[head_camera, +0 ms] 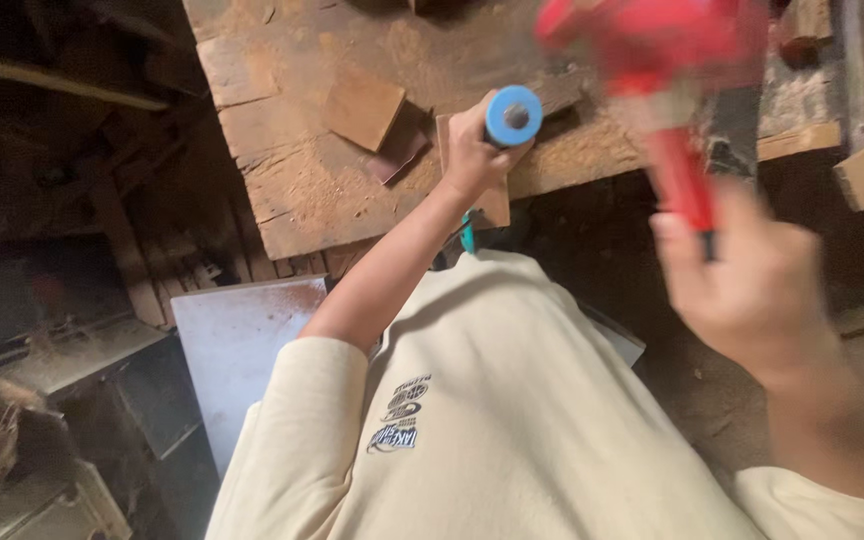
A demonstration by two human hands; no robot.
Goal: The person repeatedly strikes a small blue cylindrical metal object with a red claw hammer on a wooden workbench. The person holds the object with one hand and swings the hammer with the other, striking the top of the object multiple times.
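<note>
Sawdust-strewn worktop [302, 190]: left hand [472, 150] clenched round a blue-capped tool [513, 115] standing upright on a wood block [492, 200], right hand [752, 275] gripping a blurred red hammer [667, 70] raised above-right of it.

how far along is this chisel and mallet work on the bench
Done: sawdust lies thick across the workbench, so some cutting or sanding has happened. In hand: the left hand grips a blue-capped tool upright on a small wooden piece; the right hand holds a red mallet, raised and blurred. Left: the tool's tip is hidden, so the depth of cut cannot be told. Another wood block lies aside.
</note>
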